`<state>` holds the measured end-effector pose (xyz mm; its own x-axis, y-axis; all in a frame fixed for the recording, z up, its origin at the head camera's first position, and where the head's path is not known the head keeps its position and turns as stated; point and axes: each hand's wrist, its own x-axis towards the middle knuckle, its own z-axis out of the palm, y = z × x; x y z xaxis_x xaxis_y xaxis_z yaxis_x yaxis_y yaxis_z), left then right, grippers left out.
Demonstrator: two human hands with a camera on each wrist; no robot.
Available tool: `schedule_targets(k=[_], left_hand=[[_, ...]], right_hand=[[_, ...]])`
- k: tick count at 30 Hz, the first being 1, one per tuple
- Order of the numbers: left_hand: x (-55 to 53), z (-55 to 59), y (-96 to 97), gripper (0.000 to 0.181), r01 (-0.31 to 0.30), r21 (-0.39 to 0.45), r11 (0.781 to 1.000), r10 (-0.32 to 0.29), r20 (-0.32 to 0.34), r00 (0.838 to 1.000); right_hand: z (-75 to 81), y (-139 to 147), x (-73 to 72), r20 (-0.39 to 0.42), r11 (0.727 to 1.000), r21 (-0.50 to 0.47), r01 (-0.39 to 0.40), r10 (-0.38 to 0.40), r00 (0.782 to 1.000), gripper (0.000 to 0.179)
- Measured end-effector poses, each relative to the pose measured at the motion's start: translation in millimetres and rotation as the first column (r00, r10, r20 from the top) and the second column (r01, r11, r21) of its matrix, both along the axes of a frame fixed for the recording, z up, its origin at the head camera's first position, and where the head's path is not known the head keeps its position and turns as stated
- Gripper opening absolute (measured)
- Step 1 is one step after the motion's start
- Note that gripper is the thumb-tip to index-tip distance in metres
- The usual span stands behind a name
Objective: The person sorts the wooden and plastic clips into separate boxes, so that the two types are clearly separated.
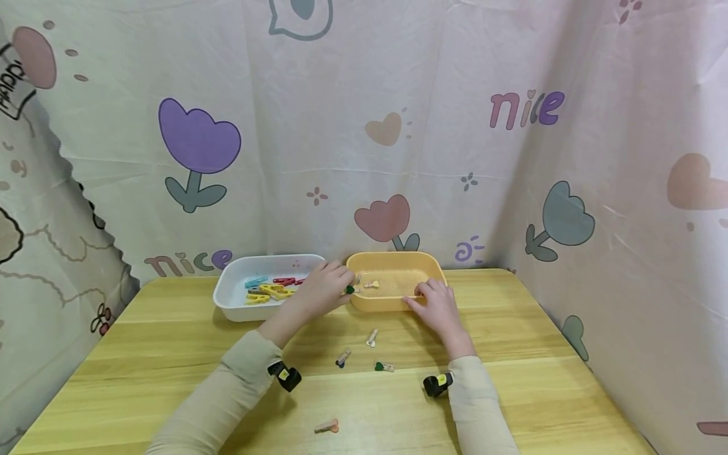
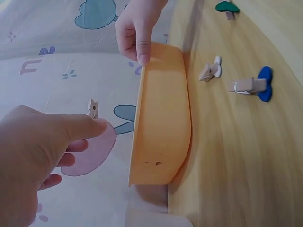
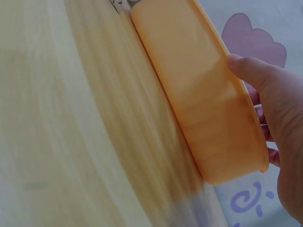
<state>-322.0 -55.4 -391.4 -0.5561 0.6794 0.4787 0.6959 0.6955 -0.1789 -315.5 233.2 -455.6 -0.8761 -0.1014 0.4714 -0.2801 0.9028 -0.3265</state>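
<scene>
My left hand (image 1: 324, 288) pinches a small wooden clothespin (image 2: 93, 109) between thumb and fingers, above the left end of the yellow tub (image 1: 398, 305). A green decoration on this clothespin shows in the head view. On the tub's front wall, my right hand (image 1: 439, 308) grips the rim, its thumb outside and its fingers over the inner side, as the right wrist view shows. Inside the tub lie a clothespin with a yellow decoration (image 1: 372, 285) and at least one more, partly hidden by the left hand.
Before the tub lie clothespins with white (image 1: 372, 339), blue (image 1: 342, 359) and green (image 1: 384, 366) decorations. Nearer is an orange-ended one (image 1: 327, 426). At left, a white tub (image 1: 244, 314) holds several coloured plastic clips (image 1: 275, 291). A printed curtain (image 1: 318, 126) hangs behind the table.
</scene>
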Motion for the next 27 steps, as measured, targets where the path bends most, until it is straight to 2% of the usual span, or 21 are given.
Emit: schedule_targets(k=[11,18,22,27], left_hand=[[-14.6,-1.1,11.1,0.020,-0.053,0.095,0.994,0.048,0.055,0.997],[-26.7,-9.1,14.2,0.021,-0.049,0.181,0.982,0.042,0.042,0.998],[-31.0,-11.0,17.2,0.021,-0.103,0.191,0.976,0.090,0.074,0.993],[-37.0,-12.9,25.7,0.023,-0.191,0.234,0.953,0.162,0.137,0.977]], right_hand=[[-3.3,0.6,-2.9,-0.052,1.000,0.009,-0.012,0.012,0.999,0.032],[-3.4,0.4,-2.9,-0.040,1.000,0.017,-0.008,0.009,0.999,0.031],[-2.6,-0.4,-2.1,-0.036,1.000,0.015,-0.008,0.008,0.999,0.031],[-2.5,-0.7,-1.9,-0.042,1.000,0.014,-0.006,0.006,0.999,0.032]])
